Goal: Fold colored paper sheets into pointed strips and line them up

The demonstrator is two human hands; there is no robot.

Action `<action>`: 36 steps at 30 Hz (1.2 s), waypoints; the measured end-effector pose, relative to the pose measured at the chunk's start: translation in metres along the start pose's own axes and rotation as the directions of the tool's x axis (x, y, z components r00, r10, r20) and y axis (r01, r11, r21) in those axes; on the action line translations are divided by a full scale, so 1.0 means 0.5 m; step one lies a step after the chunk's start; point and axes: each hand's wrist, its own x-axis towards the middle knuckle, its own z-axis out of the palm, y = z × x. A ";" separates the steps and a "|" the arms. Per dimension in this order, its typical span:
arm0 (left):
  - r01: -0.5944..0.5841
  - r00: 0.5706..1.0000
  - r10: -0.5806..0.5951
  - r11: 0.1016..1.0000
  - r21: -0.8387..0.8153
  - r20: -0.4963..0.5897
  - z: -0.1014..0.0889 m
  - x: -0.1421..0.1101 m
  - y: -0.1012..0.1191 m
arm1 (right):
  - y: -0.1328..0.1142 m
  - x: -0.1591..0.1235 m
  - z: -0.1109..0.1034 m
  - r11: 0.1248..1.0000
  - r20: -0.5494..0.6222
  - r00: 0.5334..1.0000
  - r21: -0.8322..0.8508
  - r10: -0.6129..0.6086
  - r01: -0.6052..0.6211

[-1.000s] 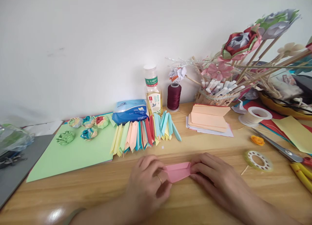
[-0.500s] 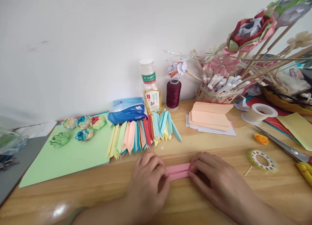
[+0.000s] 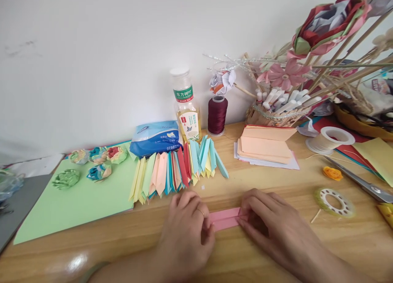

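A narrow strip of folded pink paper (image 3: 225, 218) lies at the front of the wooden table, with a crease running along its length. My left hand (image 3: 188, 230), a ring on one finger, pinches its left end. At the opposite end, the thumb and fingers of my right hand (image 3: 270, 219) grip the paper. Both ends of the strip are partly hidden by my fingers. Just beyond my left hand stands a row of folded paper pieces (image 3: 162, 174) in yellow, green, peach, red and blue.
Paper flowers (image 3: 98, 172) rest on green sheets (image 3: 76, 209) at left. Behind the row are a blue tissue pack (image 3: 155, 138) and a bottle (image 3: 186, 107). Peach paper (image 3: 264, 148), a tape roll (image 3: 319, 201), scissors (image 3: 362, 180) and a white spool (image 3: 330, 140) lie right.
The pink paper's two long edges have been folded inward, so it looks narrower with a middle crease. Both hands stay on its ends. The view has shifted a little to the right.
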 end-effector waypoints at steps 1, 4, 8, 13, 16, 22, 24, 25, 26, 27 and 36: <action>0.005 1.000 -0.005 1.000 -0.013 -0.003 -0.002 0.000 0.000 | 0.000 -0.001 -0.002 1.000 -0.005 1.000 -0.011 -0.020 0.020; -0.030 0.999 0.030 1.000 -0.008 -0.014 -0.009 0.000 0.001 | -0.003 -0.004 -0.008 0.974 -0.055 0.978 -0.110 -0.203 0.196; -0.132 0.985 0.141 0.987 0.092 -0.099 -0.011 0.002 0.000 | -0.014 -0.011 -0.015 0.880 -0.041 0.908 -0.265 -0.418 0.393; -0.358 0.905 0.400 0.899 0.252 -0.145 -0.002 -0.008 -0.009 | -0.024 -0.025 -0.009 0.849 -0.025 0.899 -0.340 -0.438 0.404; -0.487 0.839 0.541 0.791 0.370 -0.053 0.002 -0.021 -0.015 | -0.024 -0.034 -0.004 0.852 -0.027 0.907 -0.355 -0.421 0.385; -0.518 0.814 0.580 0.736 0.436 -0.013 -0.001 -0.033 -0.023 | -0.023 -0.054 -0.007 0.808 0.019 0.899 -0.429 -0.438 0.403; -0.528 0.810 0.587 0.733 0.429 -0.006 -0.004 -0.031 -0.024 | -0.025 -0.059 -0.006 0.801 0.002 0.906 -0.466 -0.423 0.375; -0.536 0.805 0.593 0.729 0.425 -0.001 -0.005 -0.029 -0.025 | -0.027 -0.060 -0.006 0.798 -0.005 0.910 -0.484 -0.414 0.360; -0.542 0.803 0.596 0.727 0.422 0.003 -0.005 -0.028 -0.025 | -0.028 -0.061 -0.005 0.794 -0.008 0.914 -0.499 -0.405 0.347; -0.547 0.800 0.600 0.725 0.419 0.007 -0.005 -0.028 -0.025 | -0.030 -0.062 -0.004 0.790 -0.011 0.918 -0.513 -0.397 0.336; -0.528 0.814 0.581 0.735 0.424 0.006 0.004 -0.032 -0.023 | -0.046 -0.071 0.018 0.814 -0.110 0.948 -0.547 -0.299 0.194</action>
